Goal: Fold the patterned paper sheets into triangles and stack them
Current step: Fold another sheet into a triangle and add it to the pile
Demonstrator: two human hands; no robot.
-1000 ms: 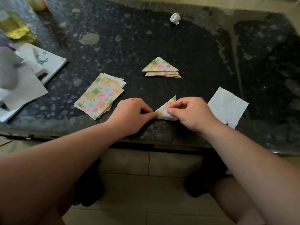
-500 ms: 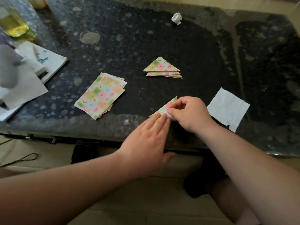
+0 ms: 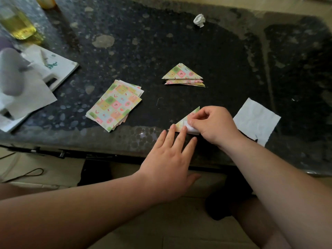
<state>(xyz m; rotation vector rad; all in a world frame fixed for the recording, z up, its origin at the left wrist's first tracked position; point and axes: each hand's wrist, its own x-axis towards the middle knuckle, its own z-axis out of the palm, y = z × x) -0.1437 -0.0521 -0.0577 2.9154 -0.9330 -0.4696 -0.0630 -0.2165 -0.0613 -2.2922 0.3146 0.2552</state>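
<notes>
Pinching the half-folded patterned sheet (image 3: 185,120) with right hand (image 3: 215,124), left hand (image 3: 167,162) flat, steadying its edge; any slip could skew the crease.

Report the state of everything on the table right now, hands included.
current sheet: partly folded, triangle-shaped, white flap showing.
left hand: fingers straight, tips pressing the current sheet's near edge.
right hand: fingers pinching the current sheet's white flap.
triangle stack: folded, stacked, slightly fanned.
unfolded pile: flat, loosely stacked, no hand on it.
white square: flat, near corner torn.
paper ball: crumpled.
</notes>
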